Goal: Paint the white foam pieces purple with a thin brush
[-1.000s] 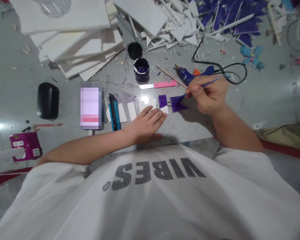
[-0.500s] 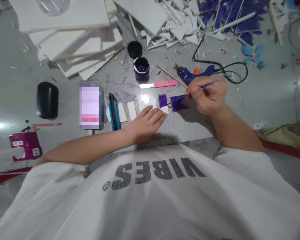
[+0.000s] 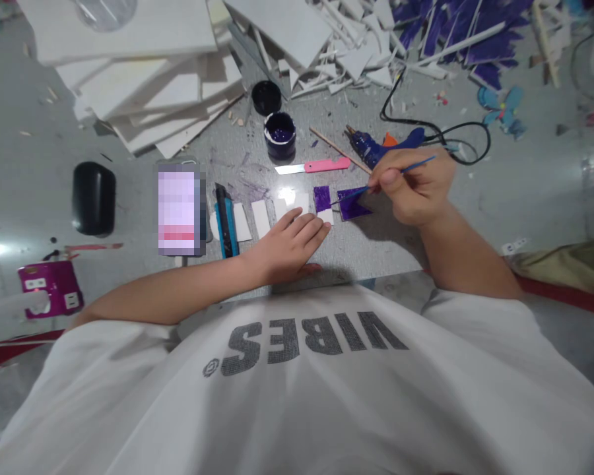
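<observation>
Pinched in my right hand (image 3: 413,188) is a thin blue paintbrush (image 3: 418,165), its tip at a small card piece (image 3: 322,198) that is purple at the far part and white at the near end. My left hand (image 3: 294,244) lies flat with fingers stretched out, fingertips at the white end of that piece. Just right of it sits a purple piece (image 3: 351,205) with a notched edge, partly under the brush. Several white strips (image 3: 260,218) lie left of my left hand. An open jar of dark purple paint (image 3: 280,136) stands beyond, with its black lid (image 3: 266,98) behind.
A pink-handled knife (image 3: 327,165), a wooden stick (image 3: 339,150) and a blue glue gun (image 3: 371,146) with a black cord lie beyond my hands. At left are a teal cutter (image 3: 226,221), a phone (image 3: 179,211) and a black mouse (image 3: 94,198). White board scraps (image 3: 356,59) pile up at the back.
My right hand has shifted very slightly to the right with the paintbrush. My left hand stays in place.
</observation>
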The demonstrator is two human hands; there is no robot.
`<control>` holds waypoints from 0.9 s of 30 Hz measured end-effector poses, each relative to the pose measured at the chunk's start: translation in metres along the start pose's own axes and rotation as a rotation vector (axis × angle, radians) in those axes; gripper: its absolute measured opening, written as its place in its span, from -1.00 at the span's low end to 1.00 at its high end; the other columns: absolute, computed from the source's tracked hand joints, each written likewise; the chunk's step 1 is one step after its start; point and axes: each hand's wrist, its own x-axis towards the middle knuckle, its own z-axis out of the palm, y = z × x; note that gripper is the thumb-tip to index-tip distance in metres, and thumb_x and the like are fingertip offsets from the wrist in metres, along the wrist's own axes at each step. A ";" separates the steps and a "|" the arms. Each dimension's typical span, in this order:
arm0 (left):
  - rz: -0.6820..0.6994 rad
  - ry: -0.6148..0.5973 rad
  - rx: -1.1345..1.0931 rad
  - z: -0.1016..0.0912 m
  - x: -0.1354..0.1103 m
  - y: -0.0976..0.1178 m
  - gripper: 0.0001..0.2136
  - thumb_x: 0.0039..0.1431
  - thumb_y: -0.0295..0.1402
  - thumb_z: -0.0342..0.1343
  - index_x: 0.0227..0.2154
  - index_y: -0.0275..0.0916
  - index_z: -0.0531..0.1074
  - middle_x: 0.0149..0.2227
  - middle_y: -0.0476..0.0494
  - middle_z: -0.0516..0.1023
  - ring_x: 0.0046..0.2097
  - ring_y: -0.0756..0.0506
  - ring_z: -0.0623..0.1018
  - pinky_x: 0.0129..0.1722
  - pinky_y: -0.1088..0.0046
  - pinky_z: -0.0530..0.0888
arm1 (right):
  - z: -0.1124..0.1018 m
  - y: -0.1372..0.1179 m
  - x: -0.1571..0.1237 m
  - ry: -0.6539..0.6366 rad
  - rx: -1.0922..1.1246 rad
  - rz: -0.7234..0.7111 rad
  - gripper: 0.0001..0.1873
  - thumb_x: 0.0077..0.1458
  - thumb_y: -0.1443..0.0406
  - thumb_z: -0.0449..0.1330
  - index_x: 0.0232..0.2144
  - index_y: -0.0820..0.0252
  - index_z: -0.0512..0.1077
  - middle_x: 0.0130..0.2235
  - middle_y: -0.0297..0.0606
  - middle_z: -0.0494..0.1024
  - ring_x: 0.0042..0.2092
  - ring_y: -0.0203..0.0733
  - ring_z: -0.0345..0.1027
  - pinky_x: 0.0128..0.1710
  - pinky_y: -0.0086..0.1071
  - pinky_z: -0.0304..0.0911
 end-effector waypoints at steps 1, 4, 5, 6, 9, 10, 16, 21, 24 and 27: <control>0.005 0.003 0.008 0.000 0.000 0.000 -0.23 0.67 -0.03 0.31 0.64 -0.54 0.36 0.49 -0.67 0.64 0.56 -0.51 0.59 0.69 -0.25 0.42 | 0.002 -0.002 0.000 -0.027 0.011 0.016 -0.50 0.60 -0.18 0.31 -0.30 -0.09 0.70 -0.43 -0.33 0.69 -0.49 -0.19 0.46 -0.44 -0.21 0.42; 0.007 0.006 0.004 -0.001 0.001 0.000 -0.23 0.67 -0.04 0.30 0.64 -0.54 0.35 0.49 -0.67 0.64 0.56 -0.51 0.59 0.69 -0.25 0.41 | 0.005 -0.005 -0.001 -0.117 -0.006 0.060 -0.45 0.60 -0.21 0.29 -0.32 -0.06 0.70 -0.42 -0.25 0.72 -0.45 -0.16 0.51 -0.36 -0.17 0.51; 0.004 0.005 -0.002 -0.001 0.001 0.000 -0.23 0.67 -0.04 0.30 0.64 -0.54 0.35 0.49 -0.67 0.64 0.57 -0.51 0.59 0.69 -0.25 0.41 | 0.005 -0.005 -0.001 -0.131 -0.022 0.050 -0.46 0.61 -0.19 0.29 -0.32 -0.06 0.69 -0.42 -0.23 0.72 -0.44 -0.15 0.53 -0.34 -0.15 0.51; -0.001 0.002 -0.007 -0.001 0.001 0.000 -0.23 0.67 -0.04 0.30 0.64 -0.53 0.35 0.49 -0.67 0.63 0.57 -0.51 0.58 0.69 -0.26 0.41 | 0.004 -0.005 -0.001 -0.129 -0.039 0.028 -0.48 0.61 -0.17 0.30 -0.32 -0.06 0.69 -0.43 -0.22 0.71 -0.43 -0.15 0.53 -0.33 -0.15 0.50; -0.010 -0.011 -0.025 0.000 0.000 0.000 -0.23 0.66 -0.06 0.30 0.66 -0.51 0.34 0.51 -0.67 0.62 0.59 -0.52 0.56 0.69 -0.29 0.40 | 0.000 -0.001 -0.001 -0.071 -0.086 -0.020 -0.49 0.61 -0.16 0.30 -0.33 -0.07 0.66 -0.45 -0.27 0.67 -0.45 -0.15 0.51 -0.38 -0.15 0.41; -0.011 -0.016 -0.030 -0.001 0.000 0.000 -0.23 0.66 -0.06 0.30 0.66 -0.50 0.34 0.51 -0.67 0.62 0.59 -0.52 0.56 0.69 -0.29 0.40 | -0.001 0.000 -0.001 -0.050 -0.092 -0.016 -0.47 0.61 -0.18 0.30 -0.34 -0.08 0.66 -0.46 -0.29 0.66 -0.46 -0.16 0.50 -0.39 -0.15 0.40; 0.001 -0.032 -0.018 -0.002 0.000 0.000 -0.20 0.67 -0.03 0.29 0.66 -0.54 0.32 0.52 -0.70 0.61 0.59 -0.53 0.56 0.68 -0.32 0.41 | 0.003 -0.005 -0.001 -0.003 0.009 0.009 -0.53 0.62 -0.12 0.32 -0.30 -0.09 0.71 -0.45 -0.34 0.66 -0.51 -0.22 0.44 -0.43 -0.21 0.42; -0.003 -0.019 -0.026 -0.001 0.000 0.000 -0.21 0.68 -0.02 0.27 0.67 -0.53 0.32 0.53 -0.72 0.60 0.59 -0.55 0.55 0.67 -0.35 0.42 | 0.009 -0.011 -0.002 -0.087 0.049 0.051 -0.51 0.63 -0.12 0.30 -0.28 -0.05 0.73 -0.40 -0.28 0.72 -0.46 -0.18 0.52 -0.34 -0.20 0.54; -0.011 -0.008 -0.038 0.001 -0.002 0.000 -0.22 0.68 -0.02 0.28 0.67 -0.49 0.33 0.54 -0.71 0.59 0.62 -0.56 0.52 0.67 -0.36 0.42 | 0.009 -0.011 -0.001 -0.136 0.050 0.005 -0.58 0.64 -0.02 0.31 -0.27 -0.02 0.70 -0.38 -0.24 0.76 -0.45 -0.19 0.54 -0.34 -0.23 0.51; -0.015 0.008 -0.037 0.002 -0.002 0.000 -0.22 0.67 0.00 0.28 0.67 -0.48 0.34 0.53 -0.68 0.60 0.63 -0.56 0.52 0.68 -0.35 0.42 | 0.007 -0.010 0.000 -0.144 -0.023 -0.057 -0.60 0.66 0.03 0.28 -0.27 0.01 0.67 -0.39 -0.23 0.75 -0.43 -0.19 0.54 -0.36 -0.24 0.44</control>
